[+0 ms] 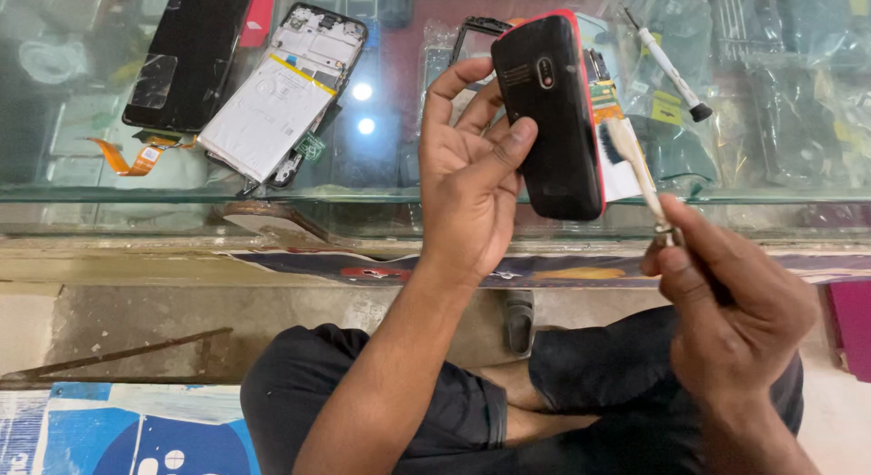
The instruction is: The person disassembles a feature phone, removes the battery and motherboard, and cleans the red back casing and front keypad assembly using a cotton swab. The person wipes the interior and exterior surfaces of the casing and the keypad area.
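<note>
Black plastic, red rim: we hold a small phone (550, 117) upright in our left hand (467, 180), its back with the little camera window turned toward us, above the front edge of the glass bench (381, 180).
Left grip: clamped on the phone, our thumb pressing its near long edge and the fingers curling behind the far side.
Right grip: our right hand (726, 298) is closed on the handle of a small brush (635, 162), whose pale bristles touch the phone's right edge.
Weight: we judge the phone light and easy to carry in one hand.
Stiffness: its shell looks rigid, so we expect no give under the fingers.
Surface: the glossy back looks slippery, so we think the long edges give the surest hold.
Fragility: we judge a drop onto the glass risky for both.
Brush: thin, light and stiff in the handle, soft at the tip; we hold it low, near the metal collar.
Nearby: an opened smartphone with a white battery (277, 98) lies well apart to the left, beside a detached dark screen (186, 53); a white-handled tool (671, 71) lies to the upper right.
</note>
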